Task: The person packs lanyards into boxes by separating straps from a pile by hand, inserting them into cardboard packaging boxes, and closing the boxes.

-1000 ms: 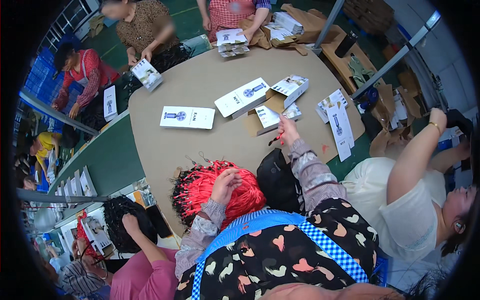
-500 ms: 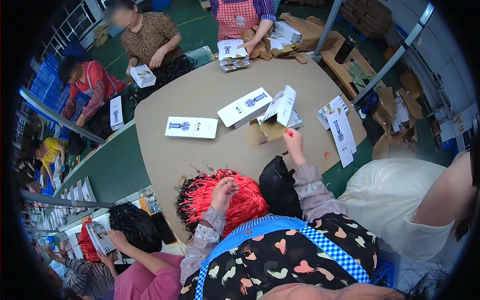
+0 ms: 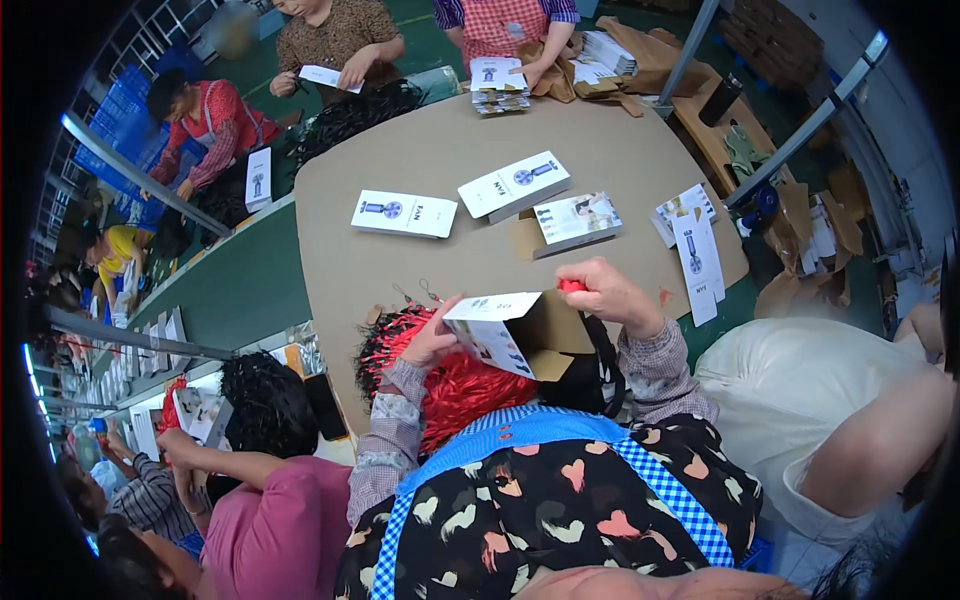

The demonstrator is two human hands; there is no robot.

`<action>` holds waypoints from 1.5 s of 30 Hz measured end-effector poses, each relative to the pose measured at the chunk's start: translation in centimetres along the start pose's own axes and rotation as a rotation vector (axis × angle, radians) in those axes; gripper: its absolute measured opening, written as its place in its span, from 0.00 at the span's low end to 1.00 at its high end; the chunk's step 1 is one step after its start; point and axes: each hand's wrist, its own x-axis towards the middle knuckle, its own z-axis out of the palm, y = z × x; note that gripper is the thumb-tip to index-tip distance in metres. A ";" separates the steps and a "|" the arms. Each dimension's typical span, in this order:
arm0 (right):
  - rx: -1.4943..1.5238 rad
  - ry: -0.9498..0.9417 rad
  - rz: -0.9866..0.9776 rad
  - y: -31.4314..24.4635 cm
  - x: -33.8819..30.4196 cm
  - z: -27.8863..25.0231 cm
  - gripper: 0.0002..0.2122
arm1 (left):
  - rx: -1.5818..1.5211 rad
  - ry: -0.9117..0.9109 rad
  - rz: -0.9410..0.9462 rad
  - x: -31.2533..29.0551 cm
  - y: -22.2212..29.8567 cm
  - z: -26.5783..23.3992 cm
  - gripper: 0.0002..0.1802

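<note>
An open white fan box [image 3: 492,338] is tilted in front of me, its brown inside and open flaps facing right. My left hand [image 3: 432,338] grips the box at its left end. Beside the opening, my right hand [image 3: 612,296] is closed on a small red bundle, which looks like a lanyard; most of it is hidden in the fingers. A pile of red lanyards [image 3: 440,400] with black ends lies beneath the box, next to my left forearm. Partly covered by the box, a black fabric item [image 3: 590,388] with a strap sits near my right forearm.
On the brown table [image 3: 340,270] lie two closed fan boxes [image 3: 405,214], [image 3: 515,185], an open box [image 3: 578,222] and flat cartons [image 3: 697,250] at the right. A person across handles a carton stack [image 3: 500,85]. A large white sack [image 3: 800,400] stands right.
My left hand has taken hold of the open box, which has come from the far side of the table toward me. My right hand has drawn nearer, still holding the red bundle.
</note>
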 end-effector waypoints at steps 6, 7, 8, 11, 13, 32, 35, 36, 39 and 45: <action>0.178 -0.023 -0.009 0.9 1.9 1.1 0.09 | -0.095 -0.103 -0.066 -2.7 -1.8 1.8 0.36; 0.239 0.033 0.001 1.3 2.4 1.5 0.10 | -0.097 -0.067 -0.092 -3.0 -1.7 2.4 0.35; 0.238 0.026 -0.001 1.4 3.0 1.8 0.10 | -0.100 -0.062 -0.087 -3.2 -2.0 2.5 0.35; 0.430 0.379 0.009 -0.6 4.1 1.1 0.09 | -0.158 0.006 0.015 -4.1 -2.8 2.3 0.32; 0.580 0.413 -0.067 -1.5 4.8 0.1 0.10 | -0.143 0.058 0.020 -4.3 -3.1 2.3 0.30; 0.647 0.385 -0.155 0.9 8.8 5.8 0.08 | -0.296 0.104 0.045 -4.5 -3.2 2.3 0.24; 0.596 0.357 -0.151 0.9 8.3 4.5 0.11 | -0.321 0.160 0.067 -4.7 -3.2 1.6 0.27; 0.474 0.446 -0.201 1.1 8.9 4.5 0.11 | -0.350 0.179 0.128 -4.5 -3.4 0.5 0.29; 0.577 0.476 -0.126 1.3 9.0 4.8 0.10 | -0.475 0.303 0.256 -3.9 -2.7 -3.3 0.29; 0.634 0.334 0.064 4.5 10.1 8.4 0.08 | -0.759 0.836 0.540 -4.8 0.5 -20.6 0.24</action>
